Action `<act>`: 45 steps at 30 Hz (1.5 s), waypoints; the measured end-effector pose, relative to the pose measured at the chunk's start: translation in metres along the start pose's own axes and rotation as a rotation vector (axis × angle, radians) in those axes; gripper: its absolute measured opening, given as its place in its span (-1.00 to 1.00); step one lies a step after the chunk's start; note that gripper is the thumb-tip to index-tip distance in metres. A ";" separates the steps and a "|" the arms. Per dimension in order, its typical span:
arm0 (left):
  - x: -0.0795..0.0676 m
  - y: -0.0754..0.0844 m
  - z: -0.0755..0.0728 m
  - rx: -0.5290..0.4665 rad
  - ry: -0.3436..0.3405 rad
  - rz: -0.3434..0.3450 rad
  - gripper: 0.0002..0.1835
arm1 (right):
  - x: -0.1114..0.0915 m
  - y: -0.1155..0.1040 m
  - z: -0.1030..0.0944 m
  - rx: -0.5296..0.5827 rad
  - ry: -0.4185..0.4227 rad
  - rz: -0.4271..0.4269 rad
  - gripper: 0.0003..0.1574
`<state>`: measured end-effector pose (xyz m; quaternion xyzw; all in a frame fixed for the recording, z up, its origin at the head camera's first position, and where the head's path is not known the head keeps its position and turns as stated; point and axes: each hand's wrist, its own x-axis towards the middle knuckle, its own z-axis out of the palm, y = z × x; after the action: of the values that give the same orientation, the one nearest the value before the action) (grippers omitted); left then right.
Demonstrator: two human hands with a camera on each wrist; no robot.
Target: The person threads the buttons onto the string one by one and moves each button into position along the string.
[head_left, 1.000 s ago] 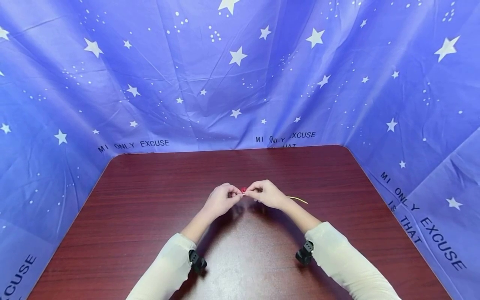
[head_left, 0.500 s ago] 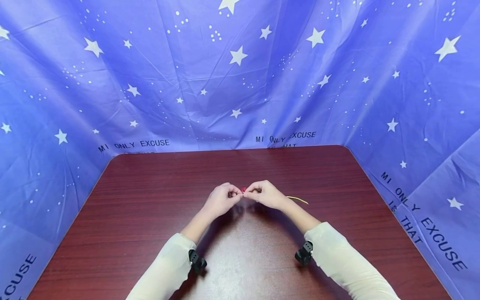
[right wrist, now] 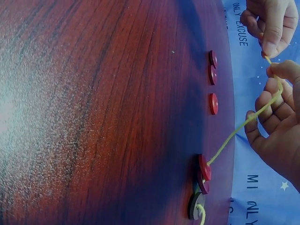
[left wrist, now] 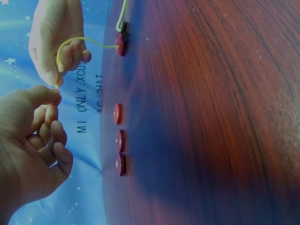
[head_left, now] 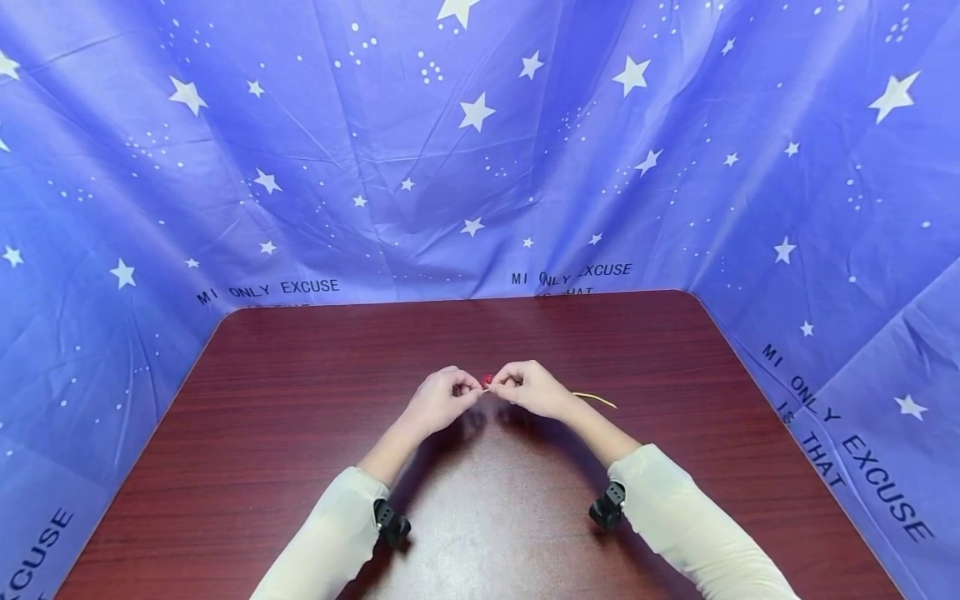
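Observation:
Thumb and fingers of my left hand [head_left: 450, 398] pinch the tip of a thin yellow cord [right wrist: 230, 136]. My right hand [head_left: 529, 388] pinches the same cord just behind, fingertips almost meeting the left ones. From there the cord loops down to a red button [right wrist: 205, 168] on the table. A second, darker red button [right wrist: 203, 185] and a black button [right wrist: 196, 206] lie against it, with the cord running on from the black one. In the left wrist view, three loose red buttons stand in a row: one apart [left wrist: 117, 114], two together [left wrist: 121, 141].
The dark red wood-grain table [head_left: 315, 467] spreads under both arms. Around its far and side edges hangs a blue curtain [head_left: 420, 167] with white stars. The cord's tail [head_left: 596, 399] lies on the table beyond the right wrist. Black wrist cameras [head_left: 392, 522] sit at both cuffs.
My left hand has drawn slightly left, away from the right fingertips, and a short stretch of yellow cord now shows between them. The right hand has hardly moved.

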<state>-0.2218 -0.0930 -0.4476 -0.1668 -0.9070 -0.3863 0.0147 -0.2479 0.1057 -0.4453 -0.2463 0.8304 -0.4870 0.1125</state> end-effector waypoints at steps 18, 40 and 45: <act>-0.010 -0.038 -0.021 0.010 0.033 -0.121 -0.91 | 0.002 0.006 -0.001 -0.049 0.038 0.028 -0.75; 0.006 -0.061 -0.002 0.148 0.010 -0.251 -0.65 | -0.003 0.009 -0.003 -0.004 0.044 0.045 -0.80; 0.010 -0.062 0.004 0.199 0.010 -0.284 -0.59 | -0.003 0.009 -0.003 0.000 0.044 0.046 -0.84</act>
<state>-0.2503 -0.1276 -0.4923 -0.0327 -0.9552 -0.2935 -0.0191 -0.2497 0.1129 -0.4514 -0.2165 0.8381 -0.4895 0.1053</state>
